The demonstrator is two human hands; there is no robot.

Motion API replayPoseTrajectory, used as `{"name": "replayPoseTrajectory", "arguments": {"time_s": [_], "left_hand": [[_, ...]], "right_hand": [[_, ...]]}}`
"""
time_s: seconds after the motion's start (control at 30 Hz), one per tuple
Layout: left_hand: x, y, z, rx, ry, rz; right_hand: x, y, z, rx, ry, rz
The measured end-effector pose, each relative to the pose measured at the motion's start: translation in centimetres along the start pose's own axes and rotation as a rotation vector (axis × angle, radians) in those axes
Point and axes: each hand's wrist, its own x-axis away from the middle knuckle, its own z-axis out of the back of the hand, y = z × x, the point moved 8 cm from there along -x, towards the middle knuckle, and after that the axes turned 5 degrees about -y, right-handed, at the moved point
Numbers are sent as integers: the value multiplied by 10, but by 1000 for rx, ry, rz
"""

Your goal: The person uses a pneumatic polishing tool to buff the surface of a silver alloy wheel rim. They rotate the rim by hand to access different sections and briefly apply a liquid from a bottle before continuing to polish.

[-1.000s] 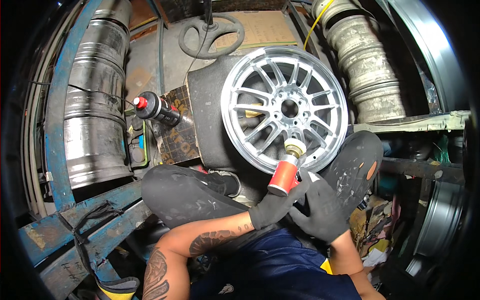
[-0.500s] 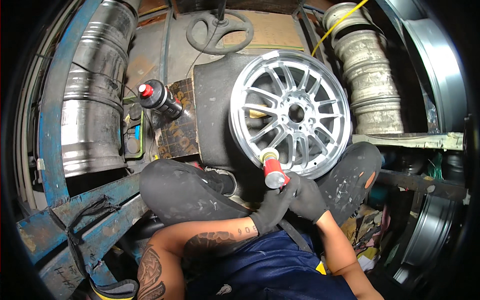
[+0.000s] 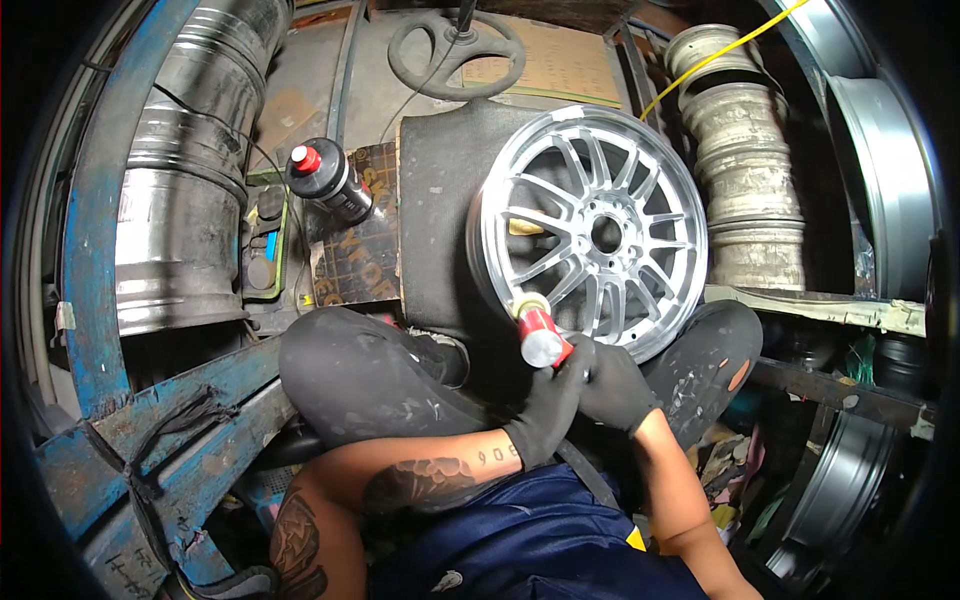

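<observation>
From where I stand, the person's left forearm comes in low from the left, nearly level, while the right forearm rises from the lower right, and the two gloved hands meet between the knees. The left hand is curled around the handle of a red polisher, and the right hand is folded in against it on the other side, its fingers bent round the same grip. Neither hand is spread; the glove fingers overlap, so I can't make out each fingertip. The tool's body tips toward the wheel, its round cream pad appearing to touch the lower left part of the rim. The silver wheel sits tilted in front of the person, over a dark mat, its lower right edge by the right knee.
</observation>
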Motion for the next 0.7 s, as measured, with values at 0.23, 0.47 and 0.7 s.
{"name": "replayPoseTrajectory", "arguments": {"time_s": [0.23, 0.47, 0.7], "left_hand": [[0, -14, -5, -32, -102, 24], [-1, 16, -7, -28, -81, 89], [4, 33, -39, -1332, -613, 22]], "right_hand": [[21, 7, -2, 41, 27, -19], [-8, 3, 3, -48, -2, 61], [54, 23, 38, -77, 107, -66]]}}
